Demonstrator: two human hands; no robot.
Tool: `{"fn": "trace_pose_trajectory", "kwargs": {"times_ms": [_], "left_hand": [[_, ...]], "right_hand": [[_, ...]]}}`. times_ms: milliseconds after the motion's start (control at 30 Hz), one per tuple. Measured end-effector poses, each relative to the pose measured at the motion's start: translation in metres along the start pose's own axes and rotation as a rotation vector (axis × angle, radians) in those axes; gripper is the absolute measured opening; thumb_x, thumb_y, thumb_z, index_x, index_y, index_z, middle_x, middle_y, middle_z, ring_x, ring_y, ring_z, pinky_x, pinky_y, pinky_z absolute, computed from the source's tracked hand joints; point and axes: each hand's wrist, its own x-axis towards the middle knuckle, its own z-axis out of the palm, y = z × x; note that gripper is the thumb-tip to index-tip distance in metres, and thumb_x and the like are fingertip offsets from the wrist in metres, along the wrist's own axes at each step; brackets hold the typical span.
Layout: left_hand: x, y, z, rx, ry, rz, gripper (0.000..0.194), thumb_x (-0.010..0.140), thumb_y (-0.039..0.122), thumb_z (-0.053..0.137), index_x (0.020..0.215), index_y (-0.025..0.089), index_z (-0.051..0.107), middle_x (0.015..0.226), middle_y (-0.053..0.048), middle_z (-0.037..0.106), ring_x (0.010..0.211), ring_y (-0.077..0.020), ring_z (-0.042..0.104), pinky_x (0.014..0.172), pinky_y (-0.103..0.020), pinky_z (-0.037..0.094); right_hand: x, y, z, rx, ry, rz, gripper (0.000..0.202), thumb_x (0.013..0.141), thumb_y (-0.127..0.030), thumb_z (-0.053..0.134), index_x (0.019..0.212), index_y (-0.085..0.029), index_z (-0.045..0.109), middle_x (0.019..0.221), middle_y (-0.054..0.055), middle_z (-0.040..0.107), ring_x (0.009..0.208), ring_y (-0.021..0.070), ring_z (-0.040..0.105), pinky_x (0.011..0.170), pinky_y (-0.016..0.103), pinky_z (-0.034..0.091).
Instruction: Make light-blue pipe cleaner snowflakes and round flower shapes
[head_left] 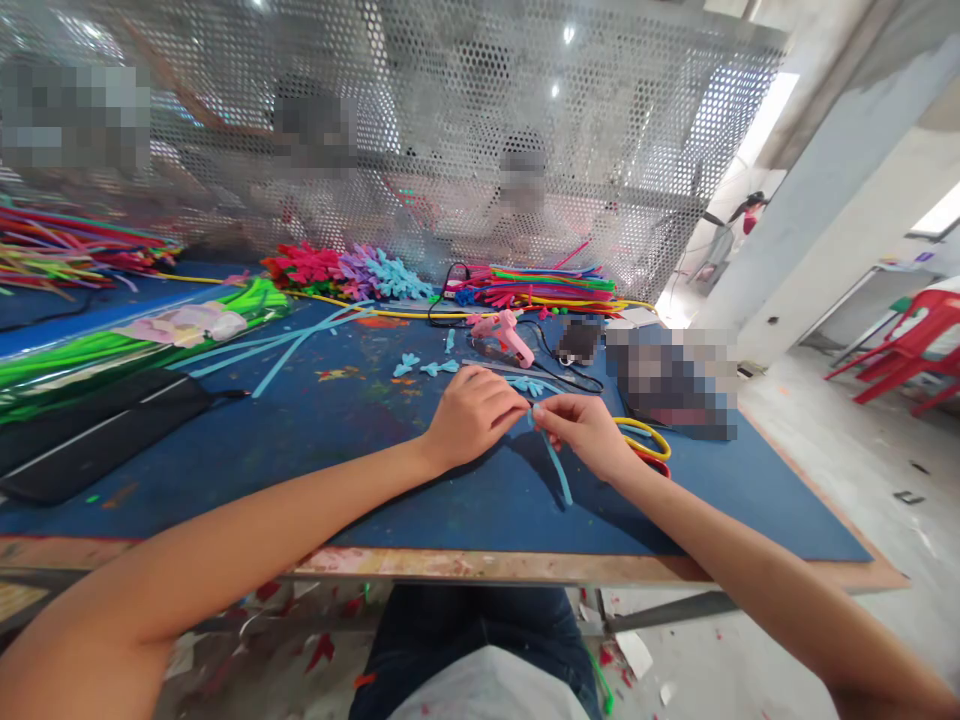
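Observation:
My left hand [474, 415] and my right hand [586, 432] meet above the blue mat near its front edge. Both are pinched on one light blue pipe cleaner [556, 470], whose free end hangs down between them. Just beyond my hands, small bent light blue pieces [439, 367] lie on the mat, and another light blue piece [529, 385] sits right behind my fingertips. A pink glue gun [508, 335] rests farther back. Yellow-handled scissors [646, 440] lie beside my right wrist, partly hidden by it.
Green pipe cleaners [135, 340] in a wrapper and a black pouch [105, 430] lie left. Long light blue strips [281, 350] lie beside them. Colourful bundles [540, 287] line the back by a perforated metal screen [450, 130]. A black cable [562, 358] curves beside the glue gun.

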Motion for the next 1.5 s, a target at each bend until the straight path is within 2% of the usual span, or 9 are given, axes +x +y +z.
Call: {"fn": "trace_pose_trajectory", "kwargs": {"times_ms": [133,233,367,433,633,933,1133,1267,1500], "left_hand": [[-0.002,0.012,0.001,-0.255,-0.040,-0.242,0.013,0.079,0.024,0.054,0.075,0.016,0.063,0.073,-0.002,0.064,0.071,-0.0129,0.057,0.069,-0.026,0.043],[-0.002,0.015,0.003,-0.494,-0.080,-0.428,0.014,0.077,0.025,0.056,0.074,0.014,0.063,0.072,-0.002,0.063,0.063,-0.0112,0.057,0.056,-0.021,0.044],[0.001,0.013,0.007,-0.717,-0.122,-0.542,0.023,0.080,0.033,0.052,0.082,0.012,0.063,0.077,-0.003,0.064,0.057,-0.0109,0.057,0.051,-0.021,0.046],[0.002,0.012,0.007,-0.676,-0.125,-0.500,0.025,0.083,0.034,0.049,0.086,0.013,0.063,0.081,-0.004,0.064,0.061,-0.0116,0.058,0.054,-0.022,0.047],[0.001,0.008,0.002,-0.321,-0.111,-0.172,0.020,0.088,0.025,0.042,0.090,0.016,0.060,0.089,-0.005,0.061,0.086,-0.0143,0.056,0.080,-0.028,0.044],[0.000,-0.002,0.000,-0.149,-0.112,0.154,0.019,0.088,0.017,0.040,0.100,0.015,0.055,0.094,-0.007,0.060,0.090,-0.0140,0.056,0.082,-0.027,0.046],[0.000,-0.006,-0.002,-0.070,-0.062,0.237,0.017,0.086,0.017,0.043,0.096,0.015,0.057,0.091,-0.007,0.062,0.087,-0.0146,0.057,0.081,-0.027,0.046],[0.000,0.001,-0.002,-0.152,-0.042,0.115,0.015,0.085,0.020,0.046,0.091,0.015,0.059,0.086,-0.005,0.064,0.084,-0.0143,0.059,0.077,-0.026,0.046],[-0.003,0.022,-0.002,-0.508,-0.083,-0.385,0.019,0.084,0.027,0.049,0.086,0.017,0.065,0.080,-0.003,0.067,0.073,-0.0140,0.062,0.068,-0.024,0.048]], "right_hand": [[-0.003,0.000,0.002,-0.089,0.035,-0.046,0.024,0.068,-0.038,0.065,0.072,-0.014,0.064,0.056,0.000,0.061,0.044,0.0111,0.055,0.044,0.023,0.047],[-0.007,-0.001,0.005,-0.141,0.062,-0.062,0.023,0.070,-0.037,0.064,0.074,-0.014,0.064,0.053,0.001,0.061,0.045,0.0141,0.059,0.047,0.025,0.049],[-0.006,-0.004,0.005,-0.136,0.109,-0.084,0.021,0.070,-0.036,0.064,0.073,-0.015,0.064,0.054,0.001,0.061,0.046,0.0144,0.059,0.047,0.026,0.050],[-0.004,-0.004,0.004,-0.089,0.114,-0.079,0.022,0.069,-0.036,0.064,0.070,-0.015,0.062,0.054,0.000,0.060,0.044,0.0131,0.057,0.045,0.025,0.049],[0.002,0.002,0.002,0.028,0.036,-0.035,0.022,0.070,-0.036,0.062,0.066,-0.015,0.060,0.053,-0.002,0.054,0.043,0.0088,0.050,0.041,0.022,0.045],[-0.004,-0.007,0.002,0.018,-0.008,-0.004,0.023,0.068,-0.036,0.064,0.063,-0.015,0.058,0.052,-0.004,0.051,0.043,0.0067,0.046,0.039,0.019,0.042],[-0.005,-0.007,0.002,-0.024,-0.032,-0.005,0.024,0.069,-0.038,0.062,0.064,-0.015,0.057,0.050,-0.003,0.053,0.041,0.0072,0.047,0.040,0.019,0.044],[-0.008,-0.009,0.003,-0.103,-0.018,-0.047,0.023,0.069,-0.038,0.063,0.067,-0.015,0.058,0.049,-0.003,0.053,0.041,0.0080,0.049,0.040,0.019,0.044],[-0.012,-0.010,0.008,-0.108,0.040,-0.082,0.025,0.069,-0.040,0.065,0.065,-0.016,0.061,0.048,-0.001,0.057,0.040,0.0110,0.053,0.041,0.022,0.043]]}}
